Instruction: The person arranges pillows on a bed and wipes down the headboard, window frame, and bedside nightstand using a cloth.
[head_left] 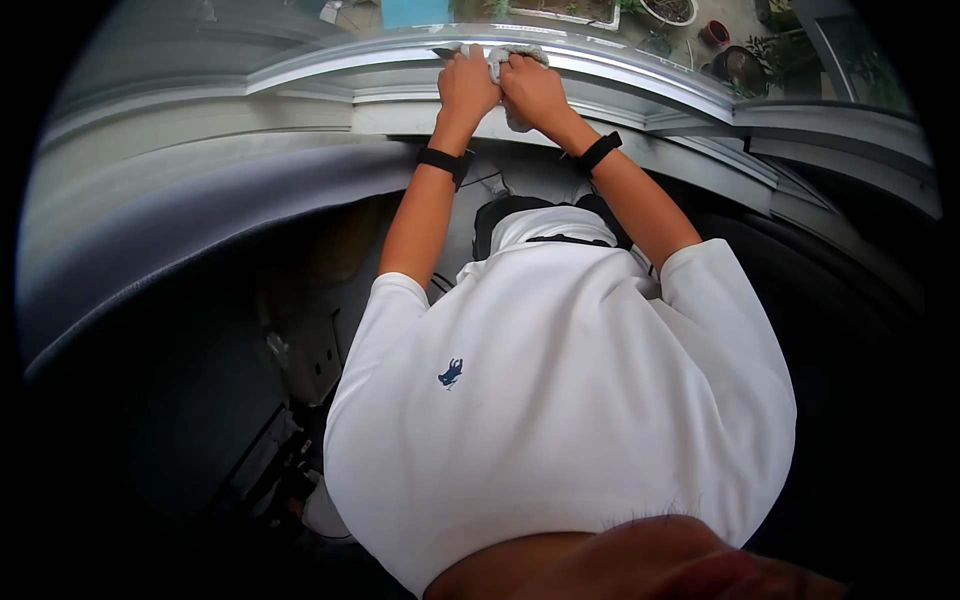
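Note:
Both my hands are out in front of me at the metal window frame (600,65). My left hand (468,88) is closed, and a small dark pointed piece (443,53) sticks out past its fingers; its kind is not clear. A bit of pale cloth also shows at those fingertips. Close beside it, my right hand (535,92) is closed on a grey cloth (522,51), which bunches above the fingers and hangs below them. The hands nearly touch, with the cloth partly between them. Black bands circle both wrists.
Beyond the window are potted plants (670,10), a small red pot (715,33) and a light blue surface (415,12). A long grey padded edge (200,200) runs along the left. Dim items, including a pale box (312,355), lie low on the left.

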